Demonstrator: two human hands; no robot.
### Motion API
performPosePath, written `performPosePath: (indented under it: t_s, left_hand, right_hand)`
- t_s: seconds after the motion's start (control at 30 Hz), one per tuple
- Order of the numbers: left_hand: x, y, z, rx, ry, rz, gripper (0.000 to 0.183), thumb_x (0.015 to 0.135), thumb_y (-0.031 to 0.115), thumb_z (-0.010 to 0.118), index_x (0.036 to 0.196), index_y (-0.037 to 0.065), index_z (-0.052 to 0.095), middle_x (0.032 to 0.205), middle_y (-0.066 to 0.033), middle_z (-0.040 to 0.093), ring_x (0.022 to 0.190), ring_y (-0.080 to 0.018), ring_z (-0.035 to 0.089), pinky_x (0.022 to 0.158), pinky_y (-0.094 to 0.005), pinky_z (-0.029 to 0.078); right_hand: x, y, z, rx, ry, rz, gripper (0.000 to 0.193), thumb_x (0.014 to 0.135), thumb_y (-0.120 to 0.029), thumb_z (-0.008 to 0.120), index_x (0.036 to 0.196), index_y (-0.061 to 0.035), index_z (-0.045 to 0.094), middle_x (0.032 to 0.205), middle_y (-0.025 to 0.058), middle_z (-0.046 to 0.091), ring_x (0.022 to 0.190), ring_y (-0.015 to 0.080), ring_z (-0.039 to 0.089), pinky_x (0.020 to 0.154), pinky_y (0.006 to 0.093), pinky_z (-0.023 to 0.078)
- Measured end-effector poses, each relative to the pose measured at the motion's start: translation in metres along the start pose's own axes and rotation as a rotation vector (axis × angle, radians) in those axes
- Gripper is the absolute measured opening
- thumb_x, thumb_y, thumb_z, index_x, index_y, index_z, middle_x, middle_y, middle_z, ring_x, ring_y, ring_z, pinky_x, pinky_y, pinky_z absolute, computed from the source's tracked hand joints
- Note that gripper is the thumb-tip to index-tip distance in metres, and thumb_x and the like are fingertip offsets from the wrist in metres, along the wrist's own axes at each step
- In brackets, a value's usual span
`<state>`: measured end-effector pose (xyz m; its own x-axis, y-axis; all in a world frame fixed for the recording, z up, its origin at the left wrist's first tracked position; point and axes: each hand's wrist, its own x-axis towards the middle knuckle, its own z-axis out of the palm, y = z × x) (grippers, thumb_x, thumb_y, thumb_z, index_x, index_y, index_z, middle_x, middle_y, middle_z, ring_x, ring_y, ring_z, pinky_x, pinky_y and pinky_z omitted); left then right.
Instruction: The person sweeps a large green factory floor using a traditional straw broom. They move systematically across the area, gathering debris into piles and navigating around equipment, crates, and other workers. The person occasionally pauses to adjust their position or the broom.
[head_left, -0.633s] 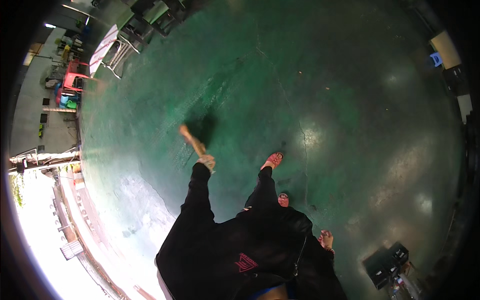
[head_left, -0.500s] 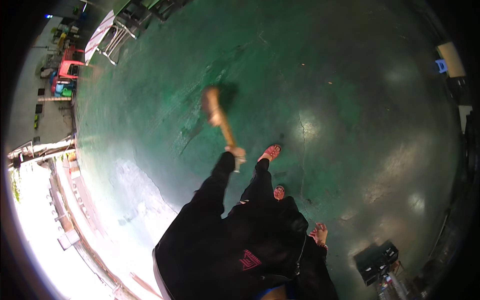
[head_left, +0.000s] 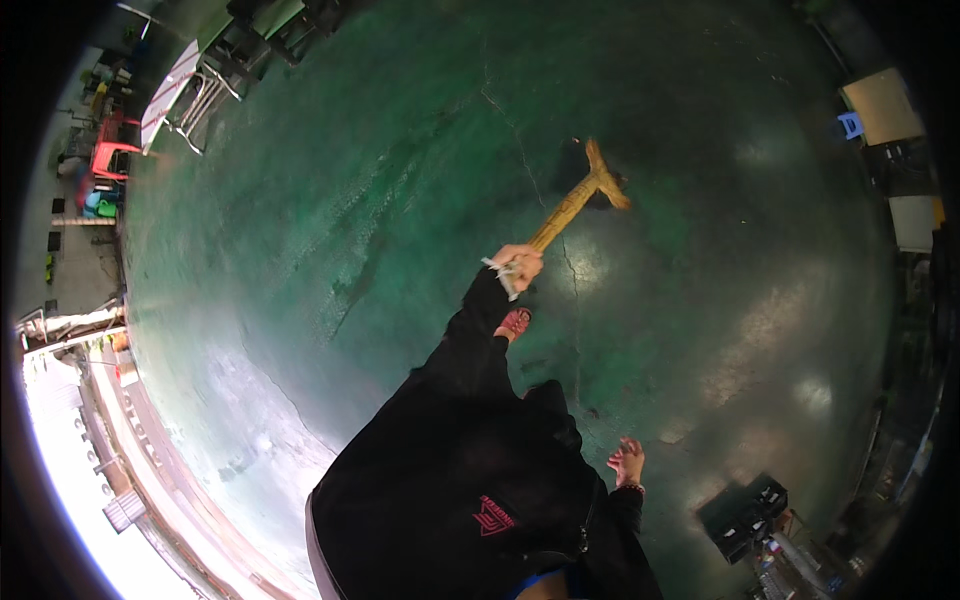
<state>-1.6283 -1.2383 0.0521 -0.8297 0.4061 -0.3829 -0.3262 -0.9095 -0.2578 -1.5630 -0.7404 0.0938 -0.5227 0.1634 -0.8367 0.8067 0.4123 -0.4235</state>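
Two hands, one forked wooden stick, one pale scrap and one reddish sandal were in view; the left hand was wrapped round the stick's near end, the fork lying far and right of that fist, over green floor; the scrap, kind unclear, showed at the same fist. The right hand hung near and right, well apart from the stick, fingers loosely spread.

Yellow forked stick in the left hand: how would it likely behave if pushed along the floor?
The yellow forked stick looks stiff, its shaft running fairly straight out from the left hand at one end. The fork probably makes the far end heavier and would likely hinder rolling.
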Motion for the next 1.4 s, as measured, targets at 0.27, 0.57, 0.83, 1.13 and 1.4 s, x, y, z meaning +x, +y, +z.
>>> performPosePath:
  t_s: [0.27,0.57,0.83,1.13,1.4]
  left_hand:
    - [-0.100,0.082,0.001,0.660,0.635,0.217,0.030,0.073,0.007,0.051,0.051,0.013,0.031,0.041,0.0032,0.030,0.029,-0.0066,0.028,0.027,-0.0222,0.022]
    - [0.066,0.318,-0.158,1.392,0.618,0.097,0.029,0.067,0.016,0.047,0.043,0.008,0.033,0.036,-0.0063,0.029,0.027,-0.0206,0.033,0.026,-0.0332,0.022]
    - [0.241,0.022,-0.159,1.448,0.940,-0.064,0.018,0.065,0.019,0.052,0.065,0.011,0.036,0.046,-0.0086,0.034,0.035,-0.0225,0.036,0.032,-0.0353,0.026]
    - [0.283,-0.128,-0.054,0.247,0.073,-0.526,0.025,0.070,0.027,0.043,0.068,0.003,0.047,0.050,-0.0036,0.042,0.037,-0.0148,0.039,0.034,-0.0271,0.032]
    - [0.077,-0.190,-0.030,1.481,0.534,-0.538,0.007,0.067,0.002,0.049,0.066,-0.001,0.043,0.044,-0.0055,0.037,0.032,-0.0144,0.040,0.028,-0.0304,0.035]
  right_hand:
    - [0.000,0.079,-0.001,0.304,0.113,0.168,0.013,0.074,-0.015,0.047,0.086,-0.0083,0.049,0.055,0.0033,0.042,0.040,0.0155,0.042,0.038,0.0311,0.042]
    - [-0.058,0.254,0.002,-0.559,0.203,-0.459,0.020,0.071,-0.025,0.053,0.079,-0.0074,0.056,0.068,0.0115,0.057,0.054,0.0242,0.053,0.050,0.0339,0.044]
    - [-0.092,0.252,0.040,-0.415,0.296,-0.198,0.015,0.076,-0.021,0.047,0.082,-0.0092,0.054,0.060,0.0073,0.050,0.049,0.0199,0.047,0.044,0.0316,0.039]
    - [-0.117,0.266,0.081,0.397,0.335,0.139,0.023,0.079,-0.023,0.047,0.077,0.0001,0.051,0.048,0.0104,0.050,0.038,0.0199,0.052,0.035,0.0309,0.043]
    - [-0.164,0.308,0.174,0.906,0.460,0.483,0.017,0.071,-0.004,0.045,0.087,-0.0039,0.051,0.054,0.0089,0.050,0.043,0.0190,0.052,0.037,0.0308,0.045]
